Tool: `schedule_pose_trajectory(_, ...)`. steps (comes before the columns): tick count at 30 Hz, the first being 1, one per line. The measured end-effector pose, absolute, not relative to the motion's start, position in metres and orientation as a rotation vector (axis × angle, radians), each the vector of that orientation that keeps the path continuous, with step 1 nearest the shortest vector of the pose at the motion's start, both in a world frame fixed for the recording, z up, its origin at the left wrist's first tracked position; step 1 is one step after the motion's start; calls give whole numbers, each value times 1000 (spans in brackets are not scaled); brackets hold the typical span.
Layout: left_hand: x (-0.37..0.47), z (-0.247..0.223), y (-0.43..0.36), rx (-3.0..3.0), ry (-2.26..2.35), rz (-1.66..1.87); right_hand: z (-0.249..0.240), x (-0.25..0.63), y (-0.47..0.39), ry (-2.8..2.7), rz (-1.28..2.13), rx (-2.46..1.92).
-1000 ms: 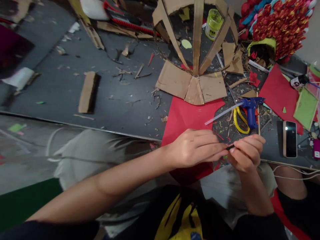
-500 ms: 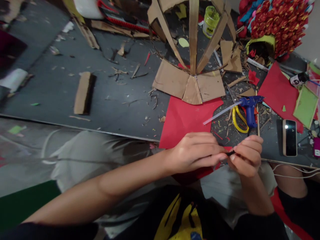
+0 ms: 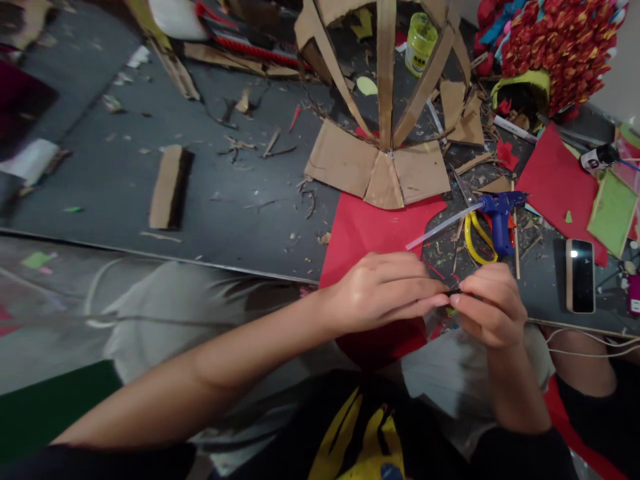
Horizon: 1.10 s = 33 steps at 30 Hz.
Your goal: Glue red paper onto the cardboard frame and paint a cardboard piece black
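Close to the table's front edge, my left hand [image 3: 387,293] and my right hand [image 3: 493,307] meet, fingertips nearly touching. Between them they pinch a thin black piece [image 3: 453,292]; most of it is hidden by the fingers, so its kind is unclear. A red sheet [image 3: 370,230] lies partly under my left hand and hangs over the edge. Just beyond my right hand are a blue glue gun [image 3: 500,223] with a clear glue stick in it and yellow-handled scissors [image 3: 473,243].
A cardboard frame [image 3: 385,80] with a folded base stands ahead. A yellow-green paint jar [image 3: 420,47] is behind it. To the right lie a phone [image 3: 580,277], red paper [image 3: 555,193] and a red decorated object [image 3: 560,47]. A cardboard strip [image 3: 167,187] sits left. Scraps litter the table [image 3: 240,220].
Both hands have shifted slightly up and a little left, still pinching the black piece, and my right hand's fingers have moved around it. The things on the table stay where they were.
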<state>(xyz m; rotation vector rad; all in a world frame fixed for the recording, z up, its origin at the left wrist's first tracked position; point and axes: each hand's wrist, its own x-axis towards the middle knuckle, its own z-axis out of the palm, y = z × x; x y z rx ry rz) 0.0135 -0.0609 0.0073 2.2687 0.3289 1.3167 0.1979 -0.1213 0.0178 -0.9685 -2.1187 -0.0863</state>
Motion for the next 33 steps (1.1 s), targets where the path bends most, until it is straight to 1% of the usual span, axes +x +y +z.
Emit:
schedule_pose_trajectory(4,13,2,-59,2340,333,1362,20,201,-120,-2182,45,-970)
schedule_pose_trajectory(9,15,1,-59,2317,314,1319,18,200,-120,-2169,140,-977)
schedule_pose_trajectory(21,12,10,-60,2178,330,1186,21,196,-122,-2041,262,-1042)
schedule_pose_trajectory(25,12,9,-60,2198,339,1187,20,198,-121,-2064,247,-1044)
schedule_pose_trajectory(33,13,5,-60,2289,349,1282,16,196,-121,-2112,50,-1035)
